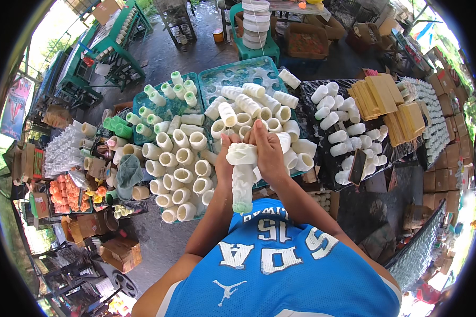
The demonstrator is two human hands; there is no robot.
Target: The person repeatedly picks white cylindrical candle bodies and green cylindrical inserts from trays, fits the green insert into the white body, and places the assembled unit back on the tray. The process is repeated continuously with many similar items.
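Both of my hands are closed at the folded upper end of a white embossed pillar [242, 182] with a pale green lower end. It hangs in front of my chest. A thick rolled collar [241, 154] of the same white circles its top. My left hand [227, 158] grips the left side of this collar, its fingers partly hidden. My right hand [268, 153] grips the right side, thumb pointing up and away. Just beyond my hands, hollow white cylinders [248, 105] are heaped on a teal tray [238, 74]. One white cylinder [227, 114] leans close above my left hand.
Cream hollow cylinders [182, 178] stand at the left, with green-tipped ones [177, 78] behind. On the right, white pieces [330, 120] lie on black plastic beside yellow slabs [375, 95]. A green chair [269, 50] bears stacked white spools [256, 24]. A cardboard box [121, 252] sits at lower left.
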